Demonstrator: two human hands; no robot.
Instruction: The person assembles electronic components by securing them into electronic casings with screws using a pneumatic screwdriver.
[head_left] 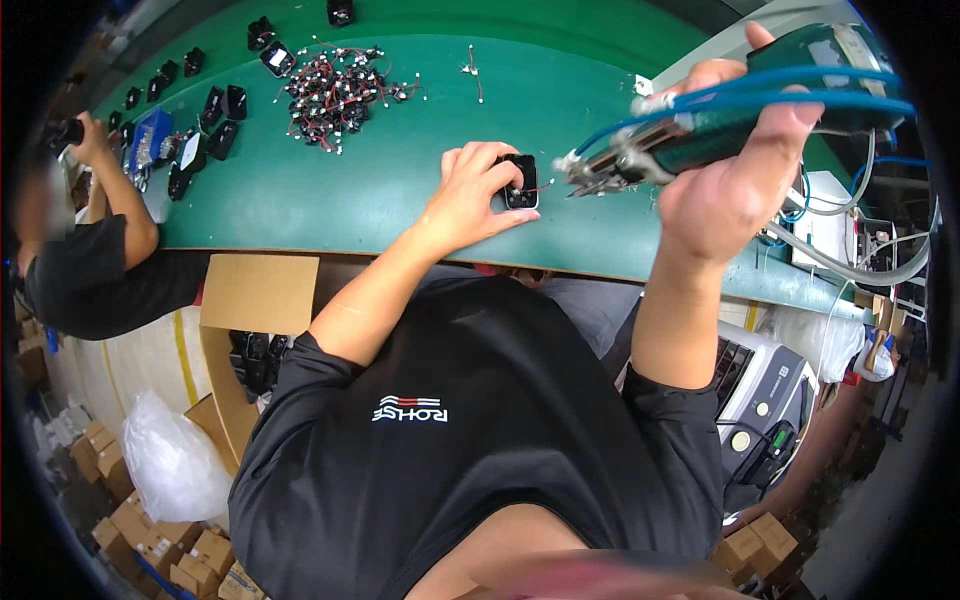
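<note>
My left hand (473,195) is closed around a small black box-shaped housing (521,196) on the green table, its fingertips pressing into the open top. A thin red wire with a tiny white connector (551,182) sticks out of the housing's right side. My right hand (725,200) grips a dark green hand-held tool (700,143) with a slim metal nose and blue air hoses (760,78). The tool's tip (574,180) points left, just right of the housing and apart from it.
A heap of black parts with red wires and white connectors (335,95) lies at the far left, a loose wired piece (472,72) right of it. More black housings (222,138) and a blue bin (152,138) stand near another person (95,240). Grey hoses (850,270) hang at right.
</note>
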